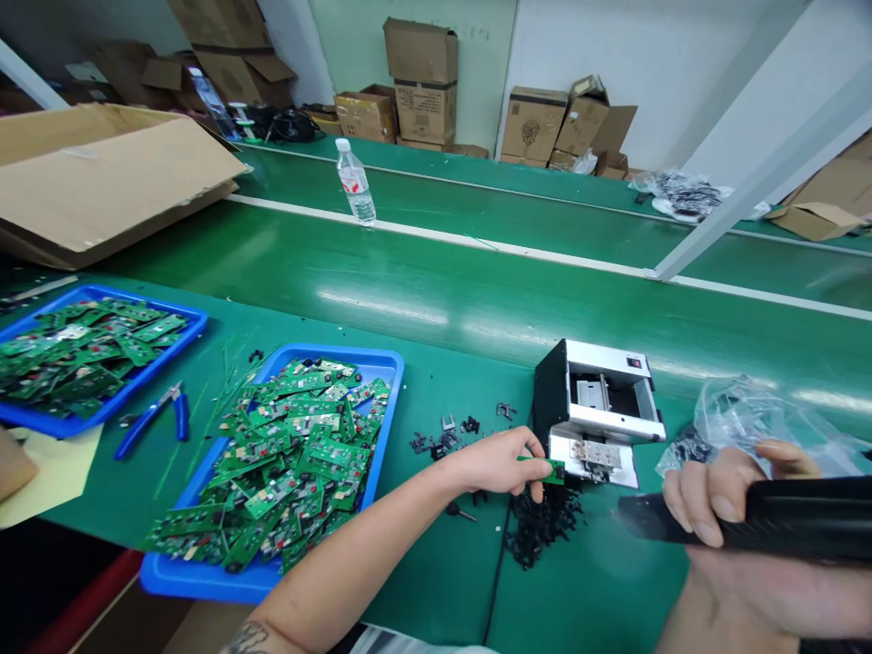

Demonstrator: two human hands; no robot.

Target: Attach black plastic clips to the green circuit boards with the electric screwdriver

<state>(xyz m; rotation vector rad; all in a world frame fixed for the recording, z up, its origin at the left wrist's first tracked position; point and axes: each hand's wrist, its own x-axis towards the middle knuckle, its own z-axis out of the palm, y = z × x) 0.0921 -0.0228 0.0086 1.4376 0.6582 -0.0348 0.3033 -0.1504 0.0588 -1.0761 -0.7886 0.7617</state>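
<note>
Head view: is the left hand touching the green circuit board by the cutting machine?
Touching. The head view shows the left hand pinching the green circuit board, with the board's near end held in the fingers.

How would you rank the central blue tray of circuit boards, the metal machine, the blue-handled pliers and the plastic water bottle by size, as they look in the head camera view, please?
1. The central blue tray
2. The metal machine
3. Unsure: the blue-handled pliers and the plastic water bottle look alike in length, and the bottle stands farther away.

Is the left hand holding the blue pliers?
No, the left hand holds a green circuit board; the blue pliers lie on the green mat.
</note>
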